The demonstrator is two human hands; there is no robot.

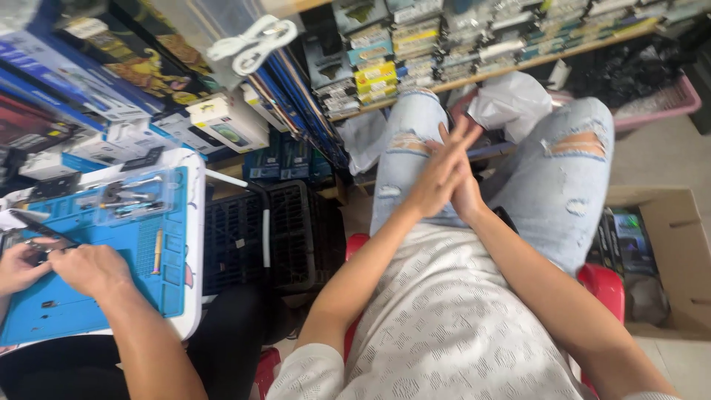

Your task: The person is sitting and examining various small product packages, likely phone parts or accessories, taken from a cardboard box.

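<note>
Patterned white shirt (444, 318) nearest, both palms pressed together over the lap.

Left hand (437, 178) and right hand (465, 189) meet flat, fingers straight and crossing slightly, holding nothing, above the ripped pale jeans (563, 170). Under the forearms sits a red stool (603, 285). Far off to the left hand's side, another person's hands (67, 267) work on a blue mat (104, 222); right of the right hand, a cardboard box (678, 252).

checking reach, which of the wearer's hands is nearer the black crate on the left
Left. The left hand is on the side toward the black crate; the right hand, pressed against it over the lap, lies on the far side.
</note>
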